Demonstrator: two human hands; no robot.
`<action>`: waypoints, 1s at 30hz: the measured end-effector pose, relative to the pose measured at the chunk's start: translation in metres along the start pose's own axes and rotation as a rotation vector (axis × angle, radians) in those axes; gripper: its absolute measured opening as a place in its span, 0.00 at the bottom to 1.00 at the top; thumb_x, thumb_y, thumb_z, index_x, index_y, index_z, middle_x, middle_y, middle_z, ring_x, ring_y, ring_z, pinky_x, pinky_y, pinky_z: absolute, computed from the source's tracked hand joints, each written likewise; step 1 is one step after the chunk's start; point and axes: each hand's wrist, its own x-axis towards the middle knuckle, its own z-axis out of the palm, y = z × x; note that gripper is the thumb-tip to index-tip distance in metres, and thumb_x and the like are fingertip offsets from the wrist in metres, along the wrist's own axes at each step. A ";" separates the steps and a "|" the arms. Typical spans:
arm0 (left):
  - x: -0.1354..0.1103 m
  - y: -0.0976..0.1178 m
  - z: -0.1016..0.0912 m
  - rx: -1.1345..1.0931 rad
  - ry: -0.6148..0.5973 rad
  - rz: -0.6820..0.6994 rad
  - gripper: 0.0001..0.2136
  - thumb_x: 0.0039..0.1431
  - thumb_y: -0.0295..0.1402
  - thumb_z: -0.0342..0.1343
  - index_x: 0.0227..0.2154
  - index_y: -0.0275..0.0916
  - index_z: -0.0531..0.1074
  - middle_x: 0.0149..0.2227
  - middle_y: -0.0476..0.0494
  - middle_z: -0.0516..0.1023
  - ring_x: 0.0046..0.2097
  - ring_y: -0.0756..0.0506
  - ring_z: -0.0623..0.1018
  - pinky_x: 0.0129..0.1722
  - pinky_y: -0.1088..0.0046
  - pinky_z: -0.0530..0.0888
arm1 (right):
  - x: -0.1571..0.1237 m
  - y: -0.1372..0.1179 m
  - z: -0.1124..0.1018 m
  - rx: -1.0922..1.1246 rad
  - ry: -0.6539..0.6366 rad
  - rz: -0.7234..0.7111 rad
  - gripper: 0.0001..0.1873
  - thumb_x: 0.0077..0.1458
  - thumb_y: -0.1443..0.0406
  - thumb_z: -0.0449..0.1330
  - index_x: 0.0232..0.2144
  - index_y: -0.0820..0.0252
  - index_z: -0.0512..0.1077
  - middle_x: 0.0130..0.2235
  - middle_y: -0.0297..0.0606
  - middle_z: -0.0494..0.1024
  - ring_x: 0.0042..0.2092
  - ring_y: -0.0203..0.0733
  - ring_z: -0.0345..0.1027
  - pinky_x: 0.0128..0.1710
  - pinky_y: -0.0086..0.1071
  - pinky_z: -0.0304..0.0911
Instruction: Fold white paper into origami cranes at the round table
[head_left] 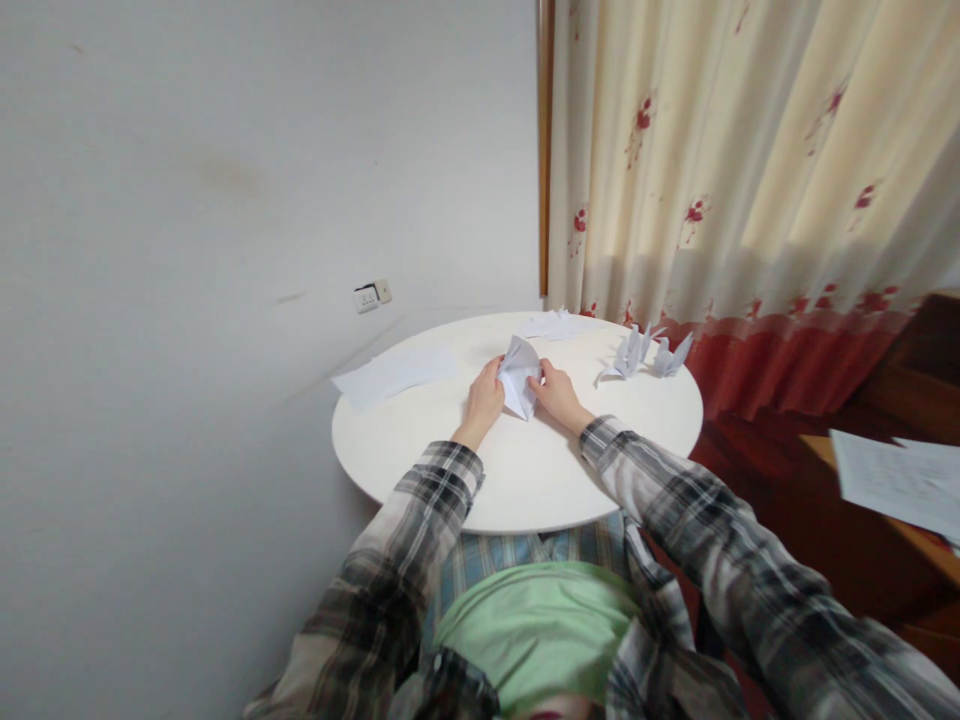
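Observation:
A partly folded white paper stands on the round white table between both hands. My left hand pinches its left side, fingers closed on it. My right hand grips its right side in the same way. Both forearms in plaid sleeves rest over the table's near half. Two folded paper cranes sit on the table to the right of my right hand, apart from it.
Flat white sheets lie at the table's left edge, and more paper at its far edge. A grey wall with a socket is on the left. A floral curtain hangs behind. Papers lie on wooden furniture at right.

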 end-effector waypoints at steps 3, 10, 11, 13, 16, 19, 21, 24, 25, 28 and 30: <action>0.000 0.000 -0.001 -0.011 -0.005 0.024 0.27 0.44 0.16 0.41 0.48 0.36 0.68 0.53 0.41 0.71 0.56 0.46 0.68 0.61 0.64 0.60 | 0.001 0.001 0.000 -0.012 0.004 -0.008 0.15 0.56 0.62 0.50 0.44 0.63 0.65 0.35 0.44 0.77 0.35 0.42 0.69 0.32 0.29 0.56; 0.000 0.000 -0.002 -0.016 -0.018 0.032 0.27 0.41 0.15 0.40 0.44 0.35 0.72 0.53 0.41 0.70 0.57 0.45 0.67 0.61 0.64 0.60 | 0.000 0.002 0.000 0.074 0.019 -0.079 0.14 0.53 0.68 0.51 0.42 0.62 0.68 0.36 0.42 0.77 0.36 0.42 0.69 0.37 0.30 0.59; 0.000 0.001 -0.003 -0.017 -0.015 0.032 0.27 0.41 0.15 0.40 0.44 0.36 0.72 0.53 0.41 0.70 0.57 0.46 0.67 0.61 0.64 0.60 | 0.000 0.003 0.000 0.100 0.026 -0.092 0.15 0.52 0.69 0.51 0.42 0.62 0.69 0.37 0.42 0.78 0.37 0.42 0.69 0.38 0.30 0.60; 0.000 0.002 -0.004 -0.017 -0.008 0.026 0.27 0.41 0.15 0.40 0.43 0.37 0.73 0.53 0.42 0.71 0.56 0.46 0.67 0.60 0.64 0.60 | 0.001 0.003 0.000 0.161 0.042 -0.123 0.17 0.50 0.70 0.51 0.44 0.61 0.69 0.39 0.41 0.78 0.39 0.42 0.70 0.40 0.31 0.61; -0.001 0.003 -0.005 -0.022 0.001 0.013 0.27 0.42 0.15 0.40 0.42 0.39 0.74 0.52 0.44 0.71 0.55 0.47 0.68 0.60 0.64 0.61 | 0.001 0.004 0.001 0.239 0.060 -0.162 0.21 0.48 0.72 0.51 0.46 0.60 0.69 0.42 0.39 0.77 0.43 0.43 0.69 0.44 0.32 0.61; 0.000 0.004 -0.005 -0.030 0.019 0.000 0.26 0.42 0.15 0.41 0.41 0.39 0.74 0.51 0.44 0.72 0.55 0.47 0.69 0.59 0.64 0.62 | 0.001 0.005 0.002 0.270 0.057 -0.178 0.22 0.47 0.73 0.51 0.46 0.61 0.69 0.43 0.38 0.77 0.44 0.42 0.69 0.46 0.33 0.62; 0.000 0.004 -0.005 -0.031 0.024 -0.006 0.26 0.42 0.16 0.41 0.41 0.39 0.74 0.51 0.44 0.72 0.54 0.46 0.69 0.59 0.64 0.62 | 0.002 0.005 0.002 0.278 0.045 -0.191 0.22 0.47 0.73 0.50 0.46 0.61 0.70 0.44 0.38 0.77 0.44 0.42 0.69 0.46 0.33 0.62; 0.000 0.002 -0.005 -0.033 0.025 0.000 0.26 0.43 0.16 0.41 0.41 0.39 0.75 0.50 0.43 0.72 0.54 0.46 0.69 0.59 0.64 0.62 | 0.002 0.005 0.003 0.286 0.039 -0.218 0.23 0.46 0.74 0.50 0.46 0.61 0.71 0.45 0.38 0.76 0.46 0.42 0.69 0.48 0.33 0.61; 0.000 0.002 -0.005 -0.038 0.028 0.003 0.26 0.42 0.16 0.41 0.41 0.39 0.75 0.50 0.43 0.72 0.54 0.46 0.69 0.58 0.64 0.63 | 0.002 0.005 0.003 0.289 0.042 -0.223 0.23 0.46 0.75 0.50 0.45 0.61 0.71 0.46 0.38 0.76 0.47 0.42 0.69 0.49 0.33 0.61; 0.001 0.000 -0.004 -0.059 0.058 -0.011 0.25 0.41 0.16 0.41 0.39 0.39 0.76 0.49 0.44 0.73 0.53 0.46 0.70 0.58 0.64 0.63 | 0.002 0.006 0.004 0.296 0.059 -0.235 0.23 0.46 0.76 0.50 0.44 0.61 0.72 0.46 0.38 0.76 0.48 0.41 0.68 0.51 0.34 0.60; 0.002 -0.002 -0.003 -0.079 0.091 -0.047 0.24 0.40 0.16 0.41 0.36 0.39 0.77 0.47 0.43 0.74 0.51 0.46 0.71 0.56 0.64 0.65 | 0.002 0.006 0.004 0.298 0.070 -0.240 0.23 0.46 0.76 0.49 0.42 0.61 0.73 0.45 0.39 0.77 0.47 0.40 0.69 0.51 0.34 0.60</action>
